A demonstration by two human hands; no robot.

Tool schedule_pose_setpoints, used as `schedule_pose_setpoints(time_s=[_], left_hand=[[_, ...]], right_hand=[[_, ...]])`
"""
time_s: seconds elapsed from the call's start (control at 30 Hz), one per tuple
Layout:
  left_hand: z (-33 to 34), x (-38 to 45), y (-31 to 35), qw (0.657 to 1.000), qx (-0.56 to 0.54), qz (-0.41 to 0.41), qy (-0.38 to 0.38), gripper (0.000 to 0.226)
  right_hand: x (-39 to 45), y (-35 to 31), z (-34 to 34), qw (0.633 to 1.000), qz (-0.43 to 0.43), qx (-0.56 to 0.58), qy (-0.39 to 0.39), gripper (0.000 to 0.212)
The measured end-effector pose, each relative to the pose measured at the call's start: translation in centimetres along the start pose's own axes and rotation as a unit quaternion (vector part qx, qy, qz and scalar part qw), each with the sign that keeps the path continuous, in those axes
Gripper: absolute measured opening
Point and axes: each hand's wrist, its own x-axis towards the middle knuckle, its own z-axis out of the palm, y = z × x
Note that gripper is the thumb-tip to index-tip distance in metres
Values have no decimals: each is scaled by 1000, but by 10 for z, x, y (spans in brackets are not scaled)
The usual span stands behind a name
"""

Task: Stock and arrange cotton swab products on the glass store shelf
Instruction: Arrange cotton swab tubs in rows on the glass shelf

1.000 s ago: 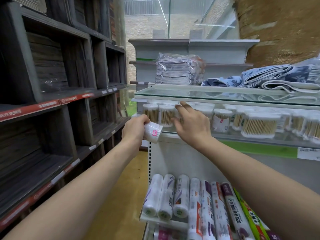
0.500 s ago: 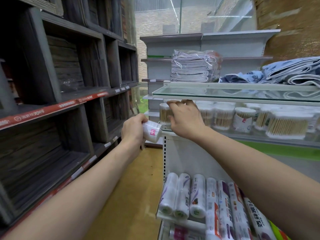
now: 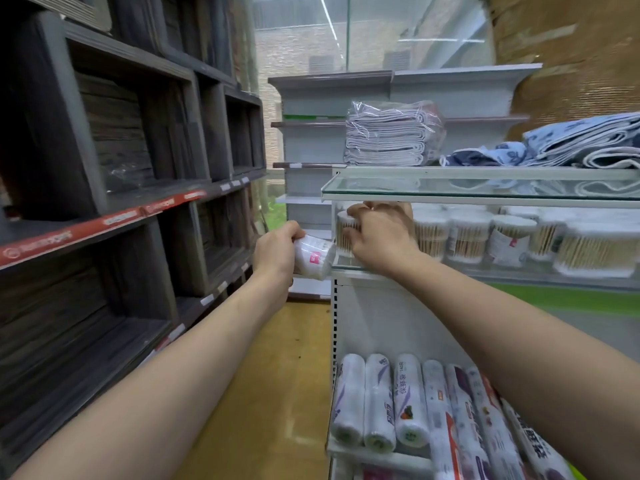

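Note:
My left hand (image 3: 275, 252) grips a round white cotton swab tub (image 3: 313, 258) with a pink label, tilted on its side just left of the glass shelf (image 3: 485, 271). My right hand (image 3: 379, 239) reaches under the upper glass shelf (image 3: 485, 188), and its fingers curl round an upright swab tub (image 3: 344, 232) at the shelf's left end. A row of several clear swab tubs (image 3: 465, 239) stands along the shelf to the right.
Dark wooden cubby shelving (image 3: 121, 202) lines the left side of a narrow aisle. Folded cloths in plastic (image 3: 391, 133) and blue textiles (image 3: 561, 143) lie on the upper shelf. Rolled bag packs (image 3: 381, 407) fill the low shelf. A white gondola (image 3: 311, 181) stands behind.
My right hand slid left along the shelf to the tub at the left end. The view swung left. My left hand keeps hold of its tub.

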Motion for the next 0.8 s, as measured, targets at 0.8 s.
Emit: schedule_pose_setpoints(time_s=[0.8], left_hand=[[-11,43,-3,996,-13,-2,-85,17]], right_hand=[[9,-1,-8,999,48,-2,-12,57]])
